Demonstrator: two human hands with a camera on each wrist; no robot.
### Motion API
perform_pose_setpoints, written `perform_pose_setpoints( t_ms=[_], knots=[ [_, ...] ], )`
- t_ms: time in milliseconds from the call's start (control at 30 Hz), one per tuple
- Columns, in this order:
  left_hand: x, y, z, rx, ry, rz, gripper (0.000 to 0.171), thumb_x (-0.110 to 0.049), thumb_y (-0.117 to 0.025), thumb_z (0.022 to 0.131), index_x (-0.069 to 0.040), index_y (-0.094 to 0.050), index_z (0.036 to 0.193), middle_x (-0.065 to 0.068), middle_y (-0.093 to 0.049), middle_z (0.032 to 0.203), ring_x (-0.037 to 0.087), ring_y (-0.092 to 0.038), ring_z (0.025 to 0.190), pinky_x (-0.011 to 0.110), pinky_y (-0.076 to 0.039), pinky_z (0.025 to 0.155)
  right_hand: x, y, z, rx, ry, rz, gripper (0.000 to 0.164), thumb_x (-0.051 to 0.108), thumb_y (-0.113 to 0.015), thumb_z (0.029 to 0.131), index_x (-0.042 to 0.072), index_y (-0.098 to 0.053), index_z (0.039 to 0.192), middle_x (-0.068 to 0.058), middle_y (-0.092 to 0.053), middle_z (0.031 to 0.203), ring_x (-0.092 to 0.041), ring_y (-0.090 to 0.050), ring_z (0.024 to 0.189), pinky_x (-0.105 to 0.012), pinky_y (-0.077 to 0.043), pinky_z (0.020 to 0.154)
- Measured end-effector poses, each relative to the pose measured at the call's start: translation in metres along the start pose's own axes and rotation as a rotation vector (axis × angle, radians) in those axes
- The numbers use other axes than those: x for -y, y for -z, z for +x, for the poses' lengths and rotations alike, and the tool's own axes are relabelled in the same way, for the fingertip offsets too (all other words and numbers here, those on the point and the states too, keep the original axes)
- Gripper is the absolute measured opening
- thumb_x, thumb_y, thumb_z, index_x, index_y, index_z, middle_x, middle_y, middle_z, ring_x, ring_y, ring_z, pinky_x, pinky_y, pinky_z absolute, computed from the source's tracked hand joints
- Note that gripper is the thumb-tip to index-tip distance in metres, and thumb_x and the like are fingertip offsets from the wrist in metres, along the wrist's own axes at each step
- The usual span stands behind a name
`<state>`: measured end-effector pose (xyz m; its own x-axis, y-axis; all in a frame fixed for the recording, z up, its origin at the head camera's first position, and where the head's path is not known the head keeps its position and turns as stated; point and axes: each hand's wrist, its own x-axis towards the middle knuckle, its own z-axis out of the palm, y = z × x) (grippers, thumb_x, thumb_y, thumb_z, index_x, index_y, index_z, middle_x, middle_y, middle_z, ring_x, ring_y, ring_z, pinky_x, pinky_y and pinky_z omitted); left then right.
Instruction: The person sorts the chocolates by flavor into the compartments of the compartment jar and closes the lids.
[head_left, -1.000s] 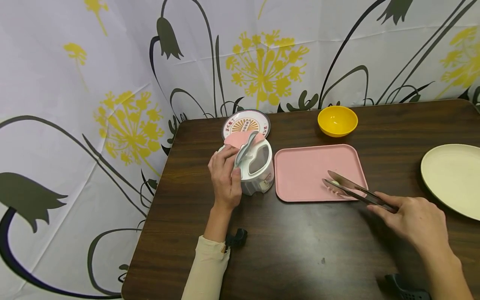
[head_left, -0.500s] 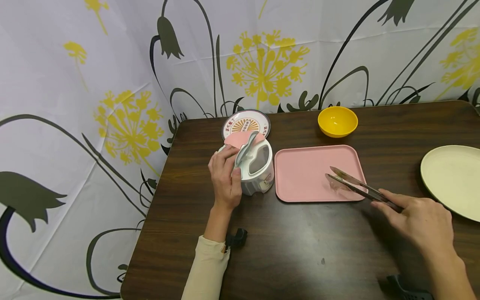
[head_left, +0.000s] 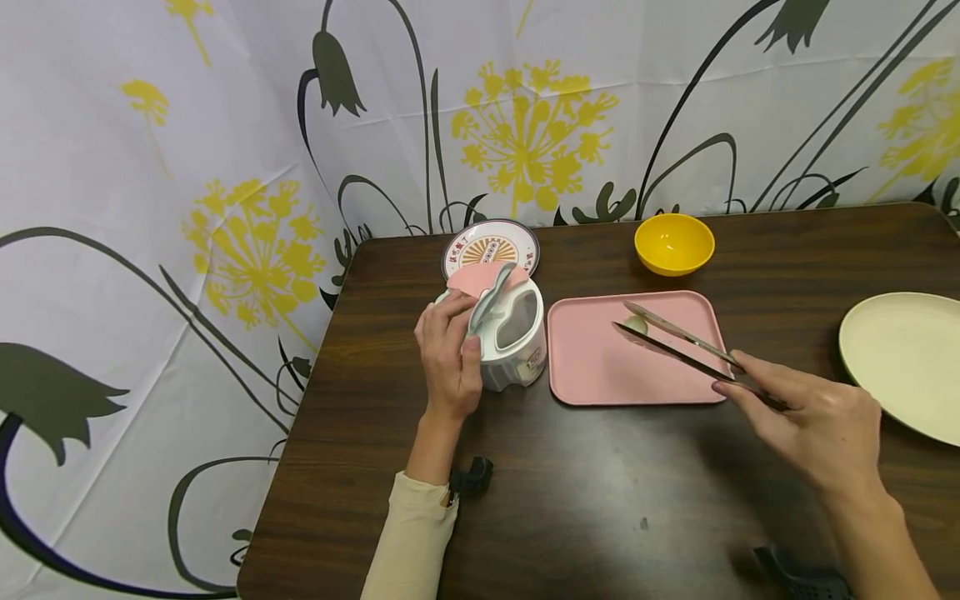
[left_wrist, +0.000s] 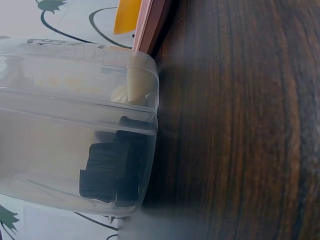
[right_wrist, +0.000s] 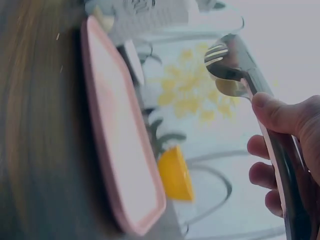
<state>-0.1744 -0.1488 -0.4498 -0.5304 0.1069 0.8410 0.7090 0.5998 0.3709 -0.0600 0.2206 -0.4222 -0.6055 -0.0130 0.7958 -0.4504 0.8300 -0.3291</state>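
My left hand (head_left: pixel 450 354) grips the near left side of a clear divided storage container (head_left: pixel 517 367) with a white top. Its pink flap (head_left: pixel 480 277) and grey flap (head_left: pixel 491 300) stand raised, and an opening shows at the right. Through the clear wall in the left wrist view, black blocks (left_wrist: pixel 117 165) and pale pieces (left_wrist: pixel 135 90) sit in separate compartments. My right hand (head_left: pixel 817 425) holds metal tongs (head_left: pixel 682 354) over the pink tray (head_left: pixel 592 367). Between the tong tips is a small pale greenish piece (head_left: pixel 636 323); its kind is unclear.
A yellow bowl (head_left: pixel 675 243) stands behind the tray. A patterned plate (head_left: pixel 525 242) lies behind the container, partly hidden by the flaps. At the right edge is a cream plate (head_left: pixel 911 358). A printed cloth (head_left: pixel 660 100) hangs behind the brown table (head_left: pixel 570 500).
With the pale piece between their tips, the tongs have moved left and away from me over the tray. My right hand has shifted left with them, while the left hand stays on the container.
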Motion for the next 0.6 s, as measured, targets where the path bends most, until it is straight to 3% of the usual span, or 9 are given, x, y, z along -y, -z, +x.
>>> perform_pose_setpoints(
  t_ms=[333, 600],
  knots=[
    [-0.001, 0.001, 0.001, 0.001, 0.002, -0.001, 0.048, -0.036, -0.035, 0.097, -0.006, -0.070, 0.107, 0.009, -0.062, 0.119, 0.028, -0.050, 0.125, 0.060, -0.024, 0.104, 0.037, -0.032, 0.032, 0.030, 0.038, 0.151, 0.047, 0.052, -0.068, 0.086, 0.009, -0.079, 0.100, -0.005, -0.075, 0.081, -0.016, -0.065, 0.048, -0.016, -0.040, 0.045],
    [-0.001, 0.000, -0.001, 0.002, 0.009, -0.005, 0.048, -0.037, -0.035, 0.098, -0.006, -0.071, 0.107, 0.008, -0.061, 0.120, 0.029, -0.049, 0.125, 0.059, -0.023, 0.105, 0.057, -0.059, 0.042, 0.024, 0.061, 0.231, 0.041, 0.043, -0.075, 0.082, 0.009, -0.078, 0.104, -0.004, -0.075, 0.084, -0.015, -0.067, 0.053, -0.021, -0.044, 0.045]
  ],
)
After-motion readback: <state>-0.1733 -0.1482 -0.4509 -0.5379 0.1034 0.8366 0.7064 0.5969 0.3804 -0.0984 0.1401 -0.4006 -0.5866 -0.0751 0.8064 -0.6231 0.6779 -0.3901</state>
